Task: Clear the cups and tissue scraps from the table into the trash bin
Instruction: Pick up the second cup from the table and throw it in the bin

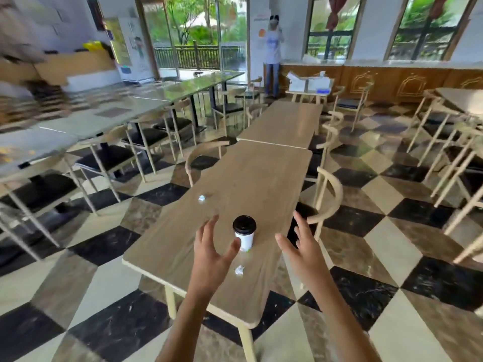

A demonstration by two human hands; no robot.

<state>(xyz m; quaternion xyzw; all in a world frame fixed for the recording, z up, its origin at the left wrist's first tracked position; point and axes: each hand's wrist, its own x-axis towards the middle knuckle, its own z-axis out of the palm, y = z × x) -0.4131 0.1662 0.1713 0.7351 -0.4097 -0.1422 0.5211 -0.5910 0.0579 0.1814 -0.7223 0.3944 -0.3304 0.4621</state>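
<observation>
A white paper cup [245,236] with a black lid stands upright near the front end of a long wooden table [251,184]. My left hand [213,250] hovers open just left of the cup, its thumb close to the cup's side. My right hand [300,244] is open to the cup's right, above the table's right edge, holding nothing. One white tissue scrap [239,270] lies on the table in front of the cup. A second small scrap [202,198] lies farther back near the left edge. No trash bin is in view.
Wooden chairs flank the table: one at the right [329,197], one at the far left [203,152]. A second table [285,124] adjoins beyond. More tables and chairs stand left and right on the checkered floor. A person [273,53] stands at the back by a counter.
</observation>
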